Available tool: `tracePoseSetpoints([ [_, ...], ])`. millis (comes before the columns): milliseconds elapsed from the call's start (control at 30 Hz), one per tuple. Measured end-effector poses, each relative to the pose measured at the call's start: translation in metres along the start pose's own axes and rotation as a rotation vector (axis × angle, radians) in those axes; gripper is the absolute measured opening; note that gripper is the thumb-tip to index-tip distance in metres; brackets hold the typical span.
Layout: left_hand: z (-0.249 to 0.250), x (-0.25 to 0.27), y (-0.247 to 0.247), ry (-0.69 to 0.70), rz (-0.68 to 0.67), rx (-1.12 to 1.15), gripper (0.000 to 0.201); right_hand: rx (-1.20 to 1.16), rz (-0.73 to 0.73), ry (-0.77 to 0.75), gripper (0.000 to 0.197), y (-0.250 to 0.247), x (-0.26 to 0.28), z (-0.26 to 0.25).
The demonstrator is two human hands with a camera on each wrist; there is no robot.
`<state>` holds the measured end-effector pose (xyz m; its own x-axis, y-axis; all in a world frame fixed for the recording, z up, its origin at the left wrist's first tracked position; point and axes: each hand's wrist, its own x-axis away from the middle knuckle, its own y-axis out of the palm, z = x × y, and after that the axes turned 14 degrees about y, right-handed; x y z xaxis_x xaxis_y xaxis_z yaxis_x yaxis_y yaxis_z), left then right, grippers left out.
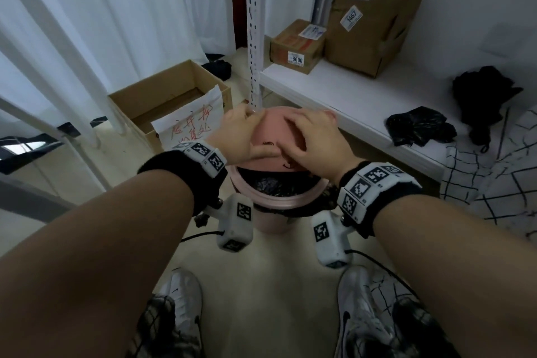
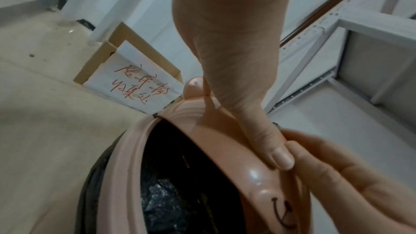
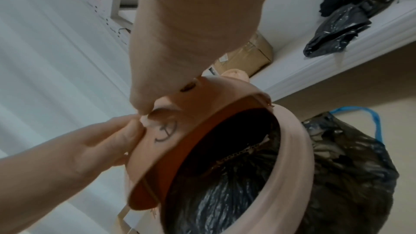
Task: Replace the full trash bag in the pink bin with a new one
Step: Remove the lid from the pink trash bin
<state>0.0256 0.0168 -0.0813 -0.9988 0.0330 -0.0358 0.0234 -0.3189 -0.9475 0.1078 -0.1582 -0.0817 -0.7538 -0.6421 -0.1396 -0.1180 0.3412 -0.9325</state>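
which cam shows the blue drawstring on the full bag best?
Right wrist: the blue drawstring loops in plain sight above the black bag draped outside the pink bin. Head and left wrist views show the bag, not the string.

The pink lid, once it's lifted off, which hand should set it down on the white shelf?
Probably the right hand. It grips the lid on the side nearer the white shelf; the left hand holds the side toward the cardboard box.

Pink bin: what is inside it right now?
The pink bin holds a black trash bag, its edge folded over the rim. Crumpled black plastic and a cardboard edge show inside. Deeper contents are hidden in the dark, and the tilted lid covers the far side.
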Motion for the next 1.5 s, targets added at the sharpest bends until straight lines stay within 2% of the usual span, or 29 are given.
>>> tracePoseSetpoints([
  [100, -0.003, 0.002, 0.003, -0.051, 0.110, 0.143, 0.080, -0.087, -0.135, 0.064, 0.075, -0.002, 0.004, 0.004],
  [200, -0.001, 0.006, -0.001, -0.104, 0.169, 0.205, 0.066, 0.010, -0.201, 0.043, 0.085, -0.011, 0.008, 0.012],
  [267, -0.002, 0.008, -0.005, -0.083, 0.098, 0.190, 0.072, 0.067, -0.145, 0.049, 0.073, -0.015, 0.008, 0.016],
  [367, -0.006, 0.015, -0.008, -0.061, -0.080, 0.087, 0.092, 0.109, -0.028, 0.137, 0.052, -0.016, 0.006, 0.016],
  [400, -0.007, 0.016, -0.007, -0.058, -0.077, 0.046, 0.087, 0.088, 0.008, 0.166, 0.044, -0.016, 0.004, 0.014],
  [467, -0.009, 0.017, -0.007, -0.075, -0.008, -0.023, 0.055, -0.008, 0.078, 0.216, 0.028, -0.014, 0.000, 0.005],
  [500, -0.010, 0.016, -0.008, -0.103, 0.022, -0.037, 0.043, -0.058, 0.104, 0.236, 0.024, -0.012, -0.003, 0.001],
  [567, -0.013, 0.014, -0.008, -0.176, 0.049, -0.018, 0.033, -0.116, 0.102, 0.248, 0.026, -0.009, -0.008, -0.004],
  [700, -0.025, 0.012, 0.001, -0.304, 0.110, 0.227, 0.032, -0.093, 0.006, 0.234, 0.043, -0.006, -0.012, -0.005],
  [800, -0.029, 0.012, 0.011, -0.307, 0.043, 0.413, 0.047, -0.023, -0.029, 0.140, 0.057, 0.001, -0.007, 0.001],
  [900, -0.031, 0.013, 0.020, -0.244, 0.024, 0.571, 0.058, 0.129, 0.019, -0.044, 0.049, 0.011, 0.002, 0.003],
  [967, -0.031, 0.017, 0.022, -0.230, 0.078, 0.666, 0.062, 0.217, -0.078, -0.121, 0.038, 0.019, 0.009, -0.005],
  [1033, -0.033, 0.023, 0.026, -0.222, 0.081, 0.634, 0.065, 0.326, -0.289, -0.151, 0.046, 0.034, 0.015, -0.015],
  [1067, -0.034, 0.026, 0.027, -0.235, 0.063, 0.543, 0.065, 0.375, -0.365, -0.162, 0.050, 0.039, 0.016, -0.020],
  [1167, -0.039, 0.034, 0.037, -0.374, 0.011, 0.228, 0.067, 0.399, -0.414, -0.192, 0.043, 0.047, 0.013, -0.034],
  [1233, -0.042, 0.034, 0.043, -0.423, -0.007, 0.206, 0.061, 0.400, -0.435, -0.202, 0.033, 0.050, 0.007, -0.038],
  [1300, -0.041, 0.032, 0.046, -0.490, -0.061, 0.326, 0.050, 0.405, -0.473, -0.190, 0.028, 0.052, 0.005, -0.039],
  [1400, -0.035, 0.030, 0.051, -0.623, -0.133, 0.655, 0.040, 0.428, -0.519, -0.157, 0.020, 0.057, 0.005, -0.040],
  [1500, -0.028, 0.026, 0.056, -0.658, -0.040, 0.851, 0.034, 0.403, -0.525, -0.114, 0.015, 0.062, 0.002, -0.043],
])
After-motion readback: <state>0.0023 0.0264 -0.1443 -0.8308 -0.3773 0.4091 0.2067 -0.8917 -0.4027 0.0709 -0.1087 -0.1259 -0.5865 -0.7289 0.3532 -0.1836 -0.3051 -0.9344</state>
